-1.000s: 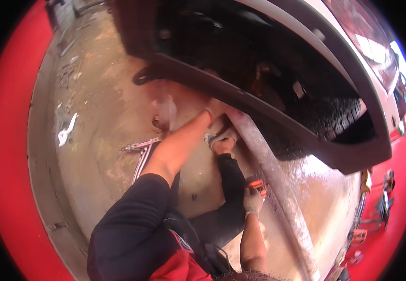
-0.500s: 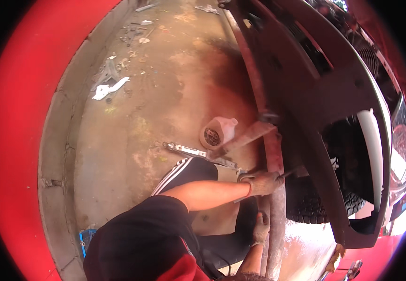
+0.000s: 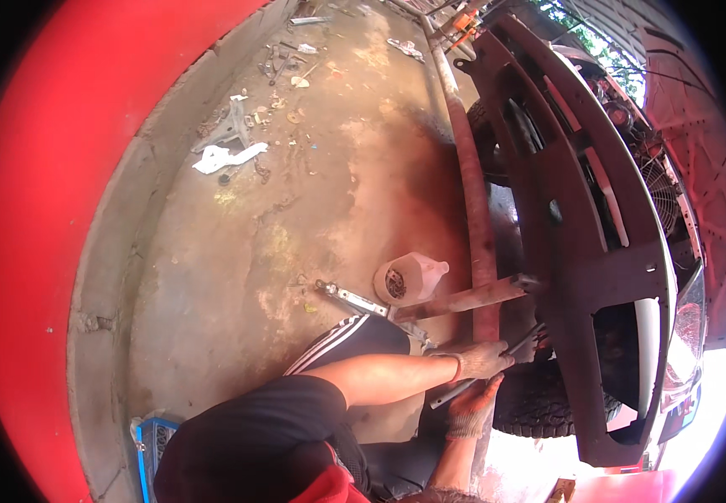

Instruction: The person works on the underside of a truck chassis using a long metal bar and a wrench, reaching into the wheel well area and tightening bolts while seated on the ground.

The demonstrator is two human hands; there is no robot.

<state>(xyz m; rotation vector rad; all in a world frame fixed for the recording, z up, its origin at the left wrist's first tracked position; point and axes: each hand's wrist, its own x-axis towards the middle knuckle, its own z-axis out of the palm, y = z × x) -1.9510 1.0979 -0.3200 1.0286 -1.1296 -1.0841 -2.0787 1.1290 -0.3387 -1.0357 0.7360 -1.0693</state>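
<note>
My left hand [image 3: 482, 360], in a grey knit glove, is closed around a thin dark metal bar [image 3: 455, 392] beside the pinkish steel pipe. One end of the bar sticks out below the hand; the other runs toward the vehicle's tire. My right hand [image 3: 470, 407] wears a glove with an orange face. It is just below the left one, near the bar, with its fingers stretched upward; whether they touch the bar is unclear. To the right, a large dark metal bumper [image 3: 568, 277] stands in front of the knobby tire [image 3: 539, 402].
A cut plastic jug [image 3: 413, 278] with small metal parts stands on the floor, near a metal scissor-like bar [image 3: 350, 300]. The pipe [image 3: 482, 243] and its crosspiece [image 3: 463, 299] flank the bumper. A blue crate [image 3: 141, 457] is at lower left; white scraps [image 3: 227, 157] lie by the wall.
The view has shifted, showing more of the bumper and the far end. My right hand has come up closer to the left hand, and its orange glove face now shows.
</note>
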